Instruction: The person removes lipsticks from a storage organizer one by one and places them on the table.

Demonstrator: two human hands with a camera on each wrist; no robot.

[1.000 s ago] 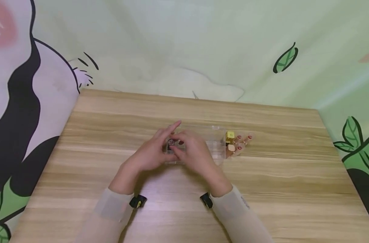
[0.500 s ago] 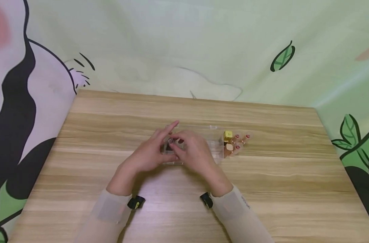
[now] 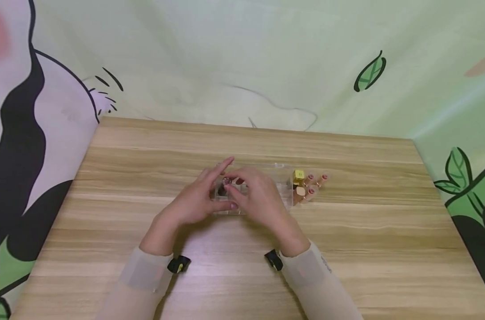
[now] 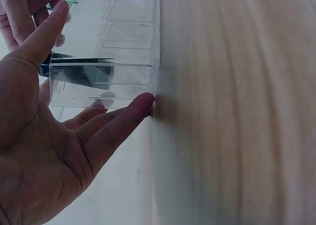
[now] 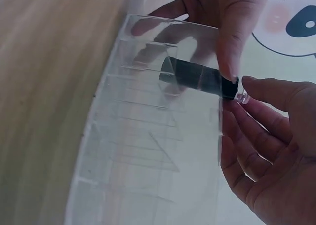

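Observation:
A clear plastic organizer [image 3: 284, 193] with dividers stands on the table. A black lipstick tube [image 5: 195, 78] with a clear faceted end sits in one of its end slots, leaning a little in the right wrist view. My right hand [image 3: 260, 195] pinches the tube's clear end between thumb and fingers, at the top of the organizer. My left hand [image 3: 188, 202] holds the organizer's left end, thumb along the front and fingers round the end wall. In the left wrist view, one fingertip [image 4: 143, 102] reaches the bottom edge near the table.
Right beside the organizer stand a yellow-gold box [image 3: 299, 175], a copper tube with a pale top [image 3: 300, 192] and several clear-capped lipsticks [image 3: 323, 178]. The wood-grain table [image 3: 370, 231] runs back to a cartoon-painted wall [image 3: 186, 62].
My right hand and the end of the tube have shifted slightly upward. The left hand keeps its place at the organizer, its thumb tip now showing more. The head view has drifted a little.

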